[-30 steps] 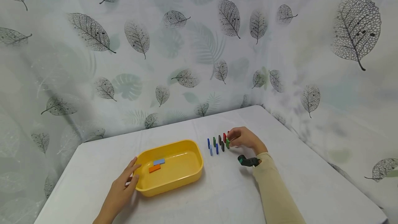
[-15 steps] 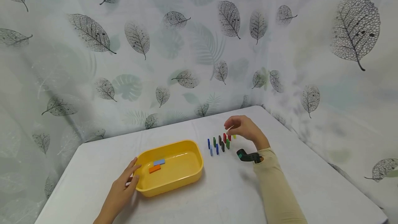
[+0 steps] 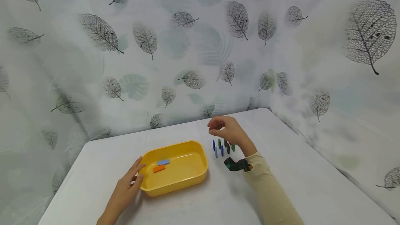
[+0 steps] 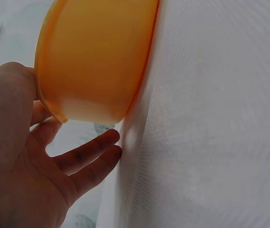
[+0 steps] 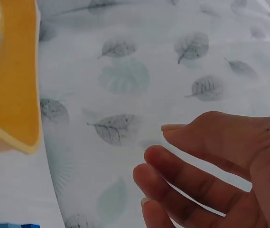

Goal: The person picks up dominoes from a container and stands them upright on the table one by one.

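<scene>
My left hand (image 3: 123, 190) rests at the left end of a yellow plastic tray (image 3: 178, 186), its thumb and forefinger over the rim. In the left wrist view, two loose fingers (image 4: 94, 164) reach out below the tray wall (image 4: 97, 57). My right hand (image 3: 228, 129) hovers above and behind a group of upright dominoes, thumb and fingers loosely bent. Nothing shows between its fingers (image 5: 161, 183) in the right wrist view. The near row holds a light blue domino (image 3: 216, 152), a blue one (image 3: 222, 151), a black one (image 3: 228, 148) and a green one (image 3: 233, 147).
Inside the tray lie an orange block (image 3: 159, 168) and a light blue block (image 3: 163, 162). A far row of dominoes, including a dark blue one (image 3: 214, 144), is partly hidden by my right hand. A leaf-printed curtain (image 3: 187, 51) surrounds the white table (image 3: 103, 155).
My right hand has risen from beside the green domino and moved left over the rows. The view has turned slightly left. My left hand stays at the tray; the near-row dominoes still stand.
</scene>
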A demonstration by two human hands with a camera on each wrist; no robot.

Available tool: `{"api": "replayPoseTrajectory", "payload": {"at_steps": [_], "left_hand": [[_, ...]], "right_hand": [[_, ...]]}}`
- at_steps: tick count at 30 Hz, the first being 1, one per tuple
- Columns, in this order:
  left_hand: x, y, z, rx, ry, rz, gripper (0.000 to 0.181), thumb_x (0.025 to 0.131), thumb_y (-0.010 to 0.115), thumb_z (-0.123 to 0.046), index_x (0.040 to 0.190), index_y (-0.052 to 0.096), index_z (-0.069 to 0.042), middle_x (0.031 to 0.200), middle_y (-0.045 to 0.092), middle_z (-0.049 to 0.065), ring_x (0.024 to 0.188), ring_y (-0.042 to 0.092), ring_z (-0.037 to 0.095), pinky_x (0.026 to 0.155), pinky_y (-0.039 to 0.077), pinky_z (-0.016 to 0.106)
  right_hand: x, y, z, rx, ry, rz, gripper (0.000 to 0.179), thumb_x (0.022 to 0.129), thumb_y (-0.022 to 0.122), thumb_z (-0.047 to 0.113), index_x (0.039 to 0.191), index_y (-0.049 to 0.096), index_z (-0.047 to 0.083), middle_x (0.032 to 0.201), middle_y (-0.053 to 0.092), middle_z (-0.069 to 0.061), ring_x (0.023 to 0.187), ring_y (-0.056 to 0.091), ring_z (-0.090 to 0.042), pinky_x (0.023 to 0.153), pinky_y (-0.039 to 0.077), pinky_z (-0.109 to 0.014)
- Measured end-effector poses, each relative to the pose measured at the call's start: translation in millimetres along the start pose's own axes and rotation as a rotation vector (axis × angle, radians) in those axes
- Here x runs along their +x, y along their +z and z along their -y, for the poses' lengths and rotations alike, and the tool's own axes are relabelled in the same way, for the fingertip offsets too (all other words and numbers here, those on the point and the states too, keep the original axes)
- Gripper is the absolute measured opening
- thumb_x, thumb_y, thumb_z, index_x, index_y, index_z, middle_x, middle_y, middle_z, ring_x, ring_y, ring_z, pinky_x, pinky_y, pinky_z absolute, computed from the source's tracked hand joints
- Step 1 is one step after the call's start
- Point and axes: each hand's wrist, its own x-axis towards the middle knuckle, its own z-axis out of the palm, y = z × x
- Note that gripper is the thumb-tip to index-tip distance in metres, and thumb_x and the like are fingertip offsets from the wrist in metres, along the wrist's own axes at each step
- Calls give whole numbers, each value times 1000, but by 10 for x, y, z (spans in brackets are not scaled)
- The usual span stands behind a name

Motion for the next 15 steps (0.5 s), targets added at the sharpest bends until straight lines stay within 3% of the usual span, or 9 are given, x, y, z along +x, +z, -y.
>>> {"api": "replayPoseTrajectory", "payload": {"at_steps": [6,15], "left_hand": [[13,1,-25,7,-8,-7,40,109,57,-17,148,56,-8,166,35,7,110,67,35,84,60,49],[0,12,-39,11,3,-11,40,109,57,-16,148,56,-7,166,35,8,109,68,35,84,60,48]], "right_hand": [[48,231,207,2,-90,42,13,95,77,11,108,74,10,97,72,4,89,66,-15,82,59,-31],[174,692,372,-15,-147,201,15,94,76,5,109,73,10,95,71,4,85,65,-12,80,56,-25]]}}
